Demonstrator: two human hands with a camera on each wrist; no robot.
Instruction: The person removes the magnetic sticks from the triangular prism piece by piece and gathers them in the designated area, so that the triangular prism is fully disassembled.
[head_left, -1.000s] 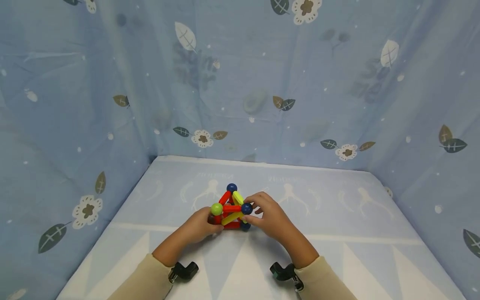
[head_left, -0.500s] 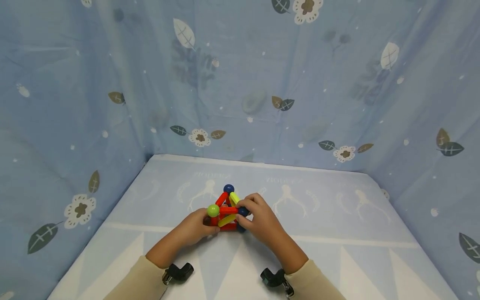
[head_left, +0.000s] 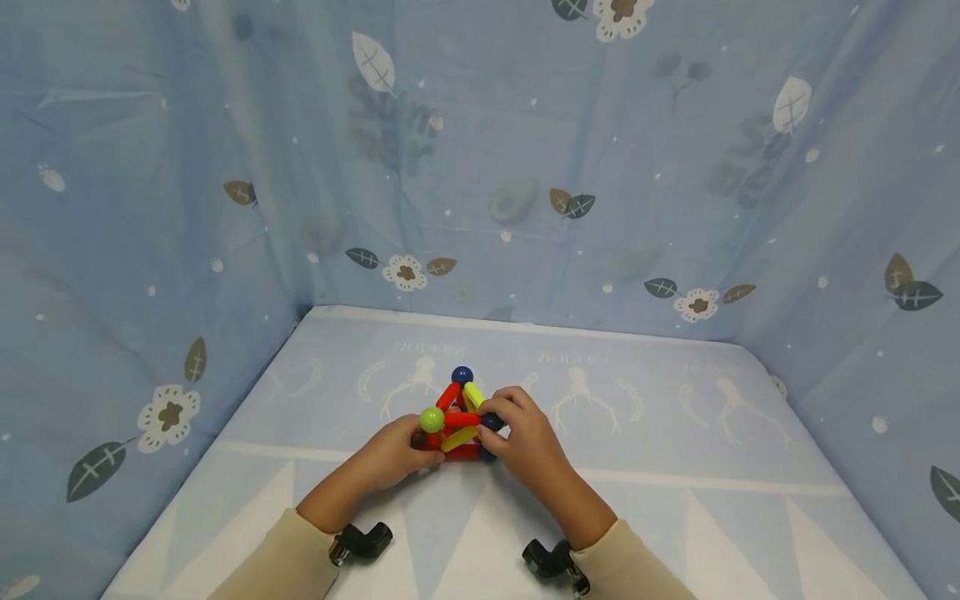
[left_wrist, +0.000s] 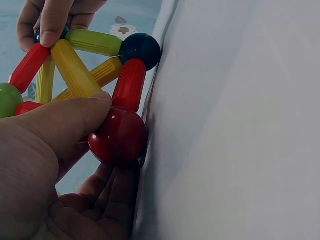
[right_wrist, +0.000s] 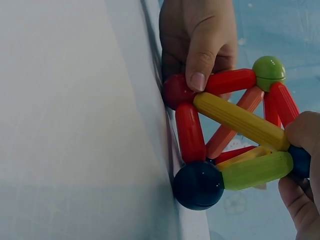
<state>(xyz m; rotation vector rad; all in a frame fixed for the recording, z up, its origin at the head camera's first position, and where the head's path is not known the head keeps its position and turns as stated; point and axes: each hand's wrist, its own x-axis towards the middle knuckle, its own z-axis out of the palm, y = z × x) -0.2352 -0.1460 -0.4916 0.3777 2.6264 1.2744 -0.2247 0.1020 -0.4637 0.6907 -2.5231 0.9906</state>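
Fingers of the left hand (head_left: 392, 454) clamp on the red ball (left_wrist: 119, 137); fingers of the right hand (head_left: 528, 435) pinch a blue ball (right_wrist: 301, 161). Both balls belong to one ball-and-rod model (head_left: 462, 419), on the desk (head_left: 465, 542), just below centre of head view. Green ball (head_left: 432, 419) at its left, second blue ball (head_left: 462, 376) on top. Right wrist view: yellow rod (right_wrist: 242, 120) links red and pinched balls; lime rod (right_wrist: 257, 171) runs to a third blue ball (right_wrist: 198, 185), bottom centre. Blue curtain (head_left: 480, 150) fills upper head view.
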